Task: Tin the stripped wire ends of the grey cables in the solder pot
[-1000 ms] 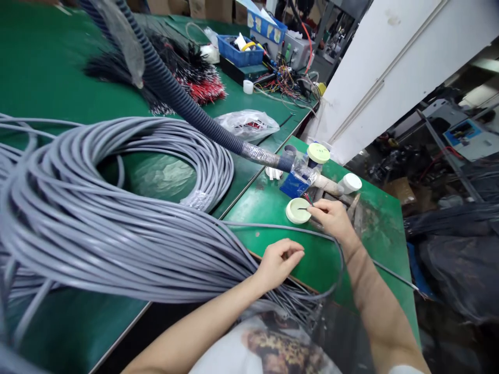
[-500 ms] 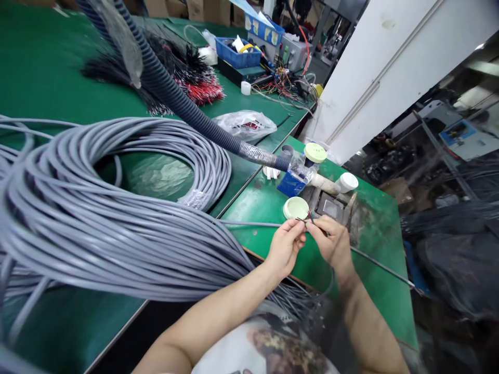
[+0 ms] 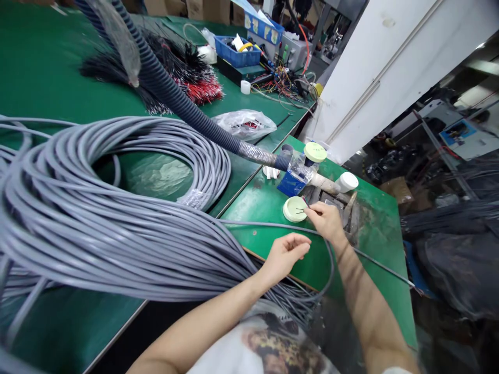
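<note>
Green bench surface, smooth and glossy, darkly stained to the right of the shallow dish, from which I take all bearings. Left of the dish: a massive coil of grey cable, satin-jacketed, many turns heaped in a wide ring, unmoved over the last second. Crossing to the dish's far side, a dark corrugated hose, ribbed, wrapped near its lower end in something shiny and crinkled. A single cable run passes just on the near side of the dish and bends into a loop at its right. The change is at the hands: half a second ago they met at the wire ends, close to the dish's near edge; now they are apart. Left hand has drawn back to the near side, fingers loosely curled, nothing seen in it. Right hand has gone to the dish's right edge, pinching thin dark strands between thumb and fingers. My reading: two-handed fingering of the strands has paused, and the right hand alone now presents them at the dish. Just beyond the dish, a blue box, flat-sided; farther right, a smooth white tub. Dish itself round, low-walled, pale cream-green. Smallest, the strands: straight, slightly splayed, tips over the dish; whether they touch its floor I cannot tell.
</note>
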The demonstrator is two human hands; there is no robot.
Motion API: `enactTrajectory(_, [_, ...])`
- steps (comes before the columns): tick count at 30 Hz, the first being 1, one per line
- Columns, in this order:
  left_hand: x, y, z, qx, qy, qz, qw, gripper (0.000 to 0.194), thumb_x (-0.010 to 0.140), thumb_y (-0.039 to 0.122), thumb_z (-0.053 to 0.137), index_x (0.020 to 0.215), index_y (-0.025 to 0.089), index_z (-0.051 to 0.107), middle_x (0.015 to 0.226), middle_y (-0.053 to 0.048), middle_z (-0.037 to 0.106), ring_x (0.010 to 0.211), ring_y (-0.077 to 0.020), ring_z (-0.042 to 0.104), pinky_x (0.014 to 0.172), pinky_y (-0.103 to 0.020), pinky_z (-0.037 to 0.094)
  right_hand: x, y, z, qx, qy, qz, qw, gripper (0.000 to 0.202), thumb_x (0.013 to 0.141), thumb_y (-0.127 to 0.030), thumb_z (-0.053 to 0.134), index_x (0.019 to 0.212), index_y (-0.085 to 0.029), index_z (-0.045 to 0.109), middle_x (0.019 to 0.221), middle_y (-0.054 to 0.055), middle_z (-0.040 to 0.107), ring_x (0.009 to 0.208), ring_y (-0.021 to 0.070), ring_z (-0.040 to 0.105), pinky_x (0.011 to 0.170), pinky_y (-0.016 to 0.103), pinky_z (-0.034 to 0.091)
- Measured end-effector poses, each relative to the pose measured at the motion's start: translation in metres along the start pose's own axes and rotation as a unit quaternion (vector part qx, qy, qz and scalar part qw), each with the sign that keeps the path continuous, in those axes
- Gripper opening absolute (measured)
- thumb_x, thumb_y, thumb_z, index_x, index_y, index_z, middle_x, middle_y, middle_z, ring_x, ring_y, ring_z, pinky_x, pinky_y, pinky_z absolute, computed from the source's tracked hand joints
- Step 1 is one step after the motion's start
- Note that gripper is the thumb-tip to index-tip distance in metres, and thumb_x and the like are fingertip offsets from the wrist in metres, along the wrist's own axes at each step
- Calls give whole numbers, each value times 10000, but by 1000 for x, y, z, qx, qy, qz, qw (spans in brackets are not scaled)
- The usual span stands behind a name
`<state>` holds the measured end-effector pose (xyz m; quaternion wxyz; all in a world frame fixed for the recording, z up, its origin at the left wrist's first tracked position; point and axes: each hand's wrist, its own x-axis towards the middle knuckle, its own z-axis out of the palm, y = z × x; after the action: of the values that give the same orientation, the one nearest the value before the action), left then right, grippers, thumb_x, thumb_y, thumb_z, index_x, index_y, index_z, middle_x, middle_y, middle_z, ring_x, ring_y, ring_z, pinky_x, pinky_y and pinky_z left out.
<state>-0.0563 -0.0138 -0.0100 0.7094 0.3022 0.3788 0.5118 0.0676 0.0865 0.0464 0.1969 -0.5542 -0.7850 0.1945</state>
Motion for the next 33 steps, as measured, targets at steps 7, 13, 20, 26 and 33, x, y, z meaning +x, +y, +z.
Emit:
enactTrajectory(7, [-16, -14, -22, 305, -73, 172, 934, 161, 865, 255, 569, 861, 154, 695, 708, -19, 562, 643, -109, 500, 604, -226, 378, 36, 14, 16, -122, -98, 41, 987, 302, 784, -293, 539, 519, -163, 605, 530, 7, 573, 537, 123, 465, 528, 250, 256])
enactTrajectory(13, [-12, -15, -23, 333, -84, 189, 920, 164, 879, 258, 552, 886, 167, 688, 710, -20, 569, 646, -112, 517, 603, -218, 391, 40, 12, 19, -147, -119, 46, 981, 270, 768, -276, 540, 542, -152, 622, 543, 28, 582, 535, 120, 452, 530, 260, 231])
enactTrajectory(20, [-11, -18, -26, 319, -80, 191, 925, 195, 888, 294, 538, 891, 168, 686, 721, -31, 584, 658, -128, 522, 613, -233, 395, 26, 27, -23, -147, -68, 47, 986, 361, 791, -351, 504, 483, -164, 527, 485, -4, 469, 506, 114, 398, 519, 272, 229])
enactTrajectory(26, [-11, -19, -25, 289, -65, 168, 940, 193, 872, 323, 569, 867, 189, 709, 715, -35, 603, 624, -125, 520, 596, -231, 388, 10, 87, -53, -180, -9, 150, 972, 333, 765, -356, 522, 496, -166, 569, 463, -4, 440, 490, 120, 393, 495, 271, 233])
enactTrajectory(33, [-12, -18, -23, 299, -57, 163, 938, 174, 862, 293, 581, 859, 174, 707, 694, -29, 592, 608, -120, 519, 573, -224, 392, 12, 129, -48, -199, 4, 202, 959, 296, 738, -340, 543, 503, -170, 601, 500, 12, 504, 529, 130, 435, 527, 267, 270])
